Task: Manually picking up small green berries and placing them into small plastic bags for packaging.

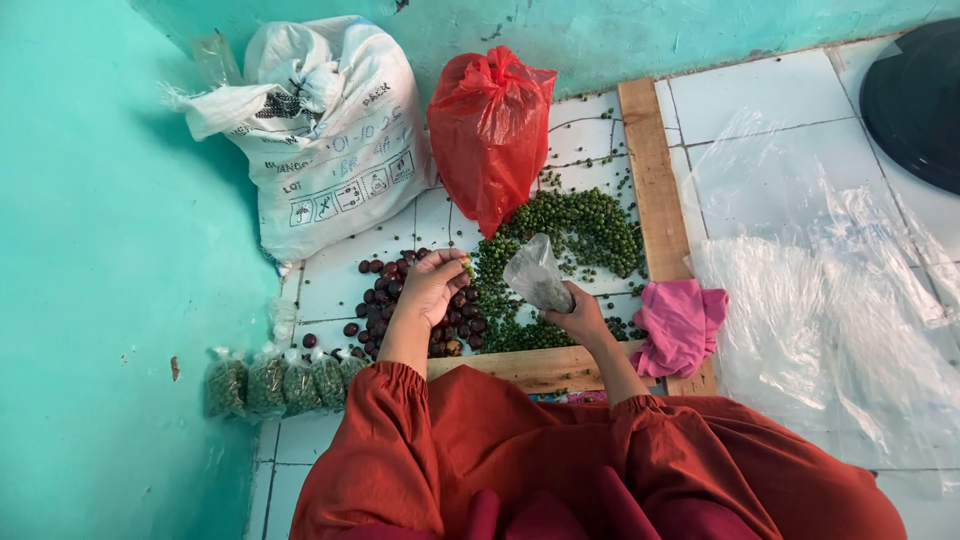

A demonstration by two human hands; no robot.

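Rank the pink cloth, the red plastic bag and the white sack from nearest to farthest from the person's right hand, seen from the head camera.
From the right hand:
1. Pink cloth, just to its right.
2. Red plastic bag, up by the wall.
3. White sack, far upper left.

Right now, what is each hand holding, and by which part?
The right hand grips a small clear plastic bag by its lower end. The left hand pinches a few small green berries at its fingertips.

Bright even daylight, soft shadows, sharp focus, mild wide-angle bending at edges
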